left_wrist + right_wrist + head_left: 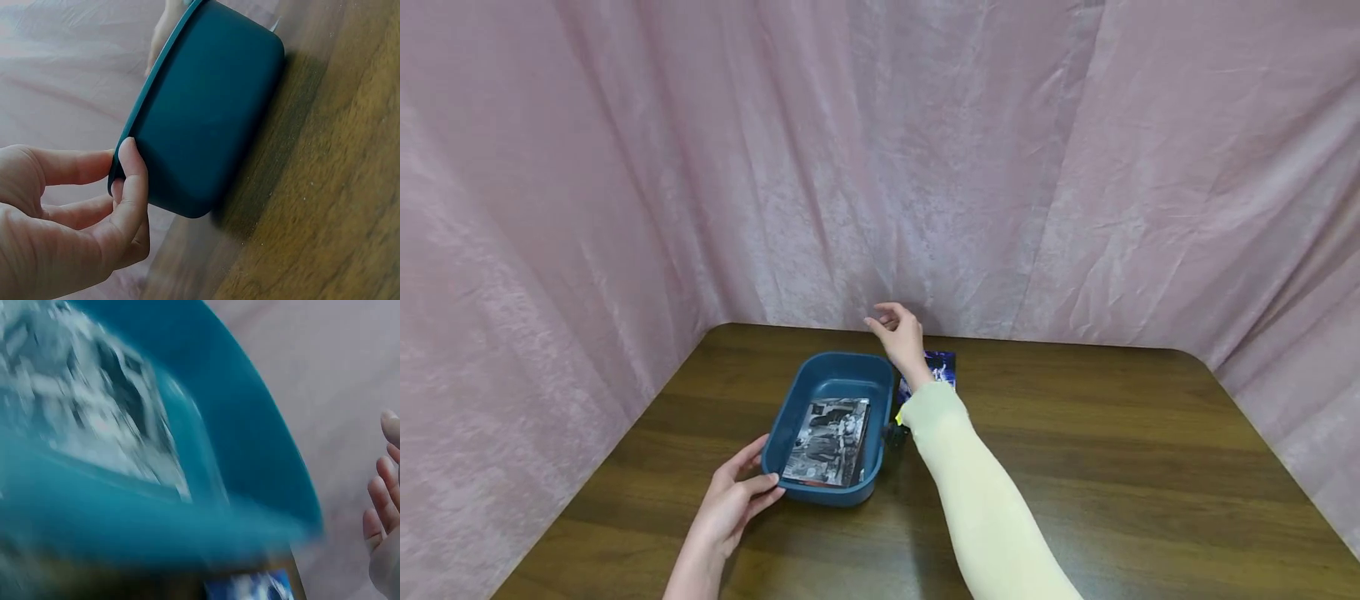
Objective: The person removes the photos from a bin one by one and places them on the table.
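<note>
A blue plastic basin (pixel 842 361) with rounded corners sits on the table, left of the middle. Inside it lie black-and-white printed pictures (pixel 827 440), stacked flat. My left hand (pixel 735 493) pinches the basin's near left corner; in the left wrist view the thumb and fingers grip its rim (pixel 129 128). My right hand (pixel 901 337) is raised past the basin's far right corner, fingers loosely bent and holding nothing. In the right wrist view that hand (pixel 386 512) shows at the right edge. Beneath the right forearm lies a blue-and-purple printed picture (pixel 942 367), partly hidden by the wrist.
A small dark item with a yellow bit (pixel 897 425) lies beside the basin's right wall, mostly covered by the sleeve (pixel 977 492). The brown wooden table (pixel 1120 450) extends to the right. Pink curtains (pixel 955 167) hang behind the table's far edge and along both sides.
</note>
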`<state>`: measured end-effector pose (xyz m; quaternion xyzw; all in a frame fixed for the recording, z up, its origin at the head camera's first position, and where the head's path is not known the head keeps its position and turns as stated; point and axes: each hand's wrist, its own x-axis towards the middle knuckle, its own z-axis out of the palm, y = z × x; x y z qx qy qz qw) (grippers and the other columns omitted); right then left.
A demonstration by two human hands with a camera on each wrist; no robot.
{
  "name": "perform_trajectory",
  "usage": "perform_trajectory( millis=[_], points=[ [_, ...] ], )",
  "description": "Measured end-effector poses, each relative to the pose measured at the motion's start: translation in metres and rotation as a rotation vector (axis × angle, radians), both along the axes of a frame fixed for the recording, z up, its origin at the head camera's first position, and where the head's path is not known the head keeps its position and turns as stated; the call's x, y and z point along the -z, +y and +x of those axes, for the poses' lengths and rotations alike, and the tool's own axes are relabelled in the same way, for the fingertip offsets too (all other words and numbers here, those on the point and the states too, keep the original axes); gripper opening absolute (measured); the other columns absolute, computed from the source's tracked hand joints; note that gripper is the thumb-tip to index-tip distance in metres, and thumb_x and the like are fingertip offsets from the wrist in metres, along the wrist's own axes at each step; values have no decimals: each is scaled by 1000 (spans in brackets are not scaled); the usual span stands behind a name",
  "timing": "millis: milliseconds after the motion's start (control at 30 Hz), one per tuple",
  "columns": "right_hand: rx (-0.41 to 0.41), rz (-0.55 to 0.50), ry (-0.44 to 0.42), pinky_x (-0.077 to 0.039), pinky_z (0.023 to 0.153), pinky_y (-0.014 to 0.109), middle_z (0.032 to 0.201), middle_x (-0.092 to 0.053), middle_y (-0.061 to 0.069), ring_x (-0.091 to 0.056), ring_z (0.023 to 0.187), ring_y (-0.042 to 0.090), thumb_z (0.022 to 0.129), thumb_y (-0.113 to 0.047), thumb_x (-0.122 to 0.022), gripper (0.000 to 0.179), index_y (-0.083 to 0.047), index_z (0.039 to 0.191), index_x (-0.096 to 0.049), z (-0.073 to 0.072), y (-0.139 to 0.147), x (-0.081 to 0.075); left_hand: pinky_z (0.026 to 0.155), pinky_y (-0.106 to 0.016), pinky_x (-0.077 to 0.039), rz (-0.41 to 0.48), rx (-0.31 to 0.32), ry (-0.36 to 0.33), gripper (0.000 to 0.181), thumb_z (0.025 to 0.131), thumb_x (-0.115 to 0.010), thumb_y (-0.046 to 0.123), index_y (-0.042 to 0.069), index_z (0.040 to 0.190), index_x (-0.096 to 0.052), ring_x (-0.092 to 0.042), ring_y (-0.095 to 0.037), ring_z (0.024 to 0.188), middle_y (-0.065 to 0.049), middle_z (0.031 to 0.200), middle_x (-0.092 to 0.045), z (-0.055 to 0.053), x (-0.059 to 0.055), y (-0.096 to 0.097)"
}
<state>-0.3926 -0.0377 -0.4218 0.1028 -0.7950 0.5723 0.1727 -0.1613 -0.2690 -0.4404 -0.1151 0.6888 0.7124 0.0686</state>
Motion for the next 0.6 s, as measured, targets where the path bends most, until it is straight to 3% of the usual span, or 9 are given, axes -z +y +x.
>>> perform_trajectory(
  millis=[167,267,433,600],
  points=[
    [-31,-39,22,-50,75,28,96,-68,12,-62,84,23,89,-24,-74,30,-7,114,-70,14,-33,8,77,-24,-57,1,5,6,66,94,-50,-7,4,155,-28,-62,-15,90,-17,129,-32,-2,1,3],
    [-118,13,-4,-48,71,23,92,-68,9,-61,79,17,90,-26,-72,24,-10,108,-72,23,-44,16,77,-24,-57,1,-2,11,66,93,-50,-7,4,154,-29,-61,-15,90,-17,129,-32,-2,1,5],
    [-369,290,-167,-52,78,27,98,-71,4,-64,88,15,91,-31,-71,22,-14,106,-72,33,-46,23,76,-24,-57,-1,-10,13,65,93,-49,-8,5,154,-30,-60,-15,89,-17,130,-33,-1,2,7],
    [-539,666,-334,-47,103,39,128,-64,4,-55,122,23,84,-34,-78,50,-17,129,-65,41,-42,22,76,-24,-57,5,-1,25,64,93,-51,-6,4,153,-31,-61,-15,89,-17,129,-31,-2,3,7]
  ],
)
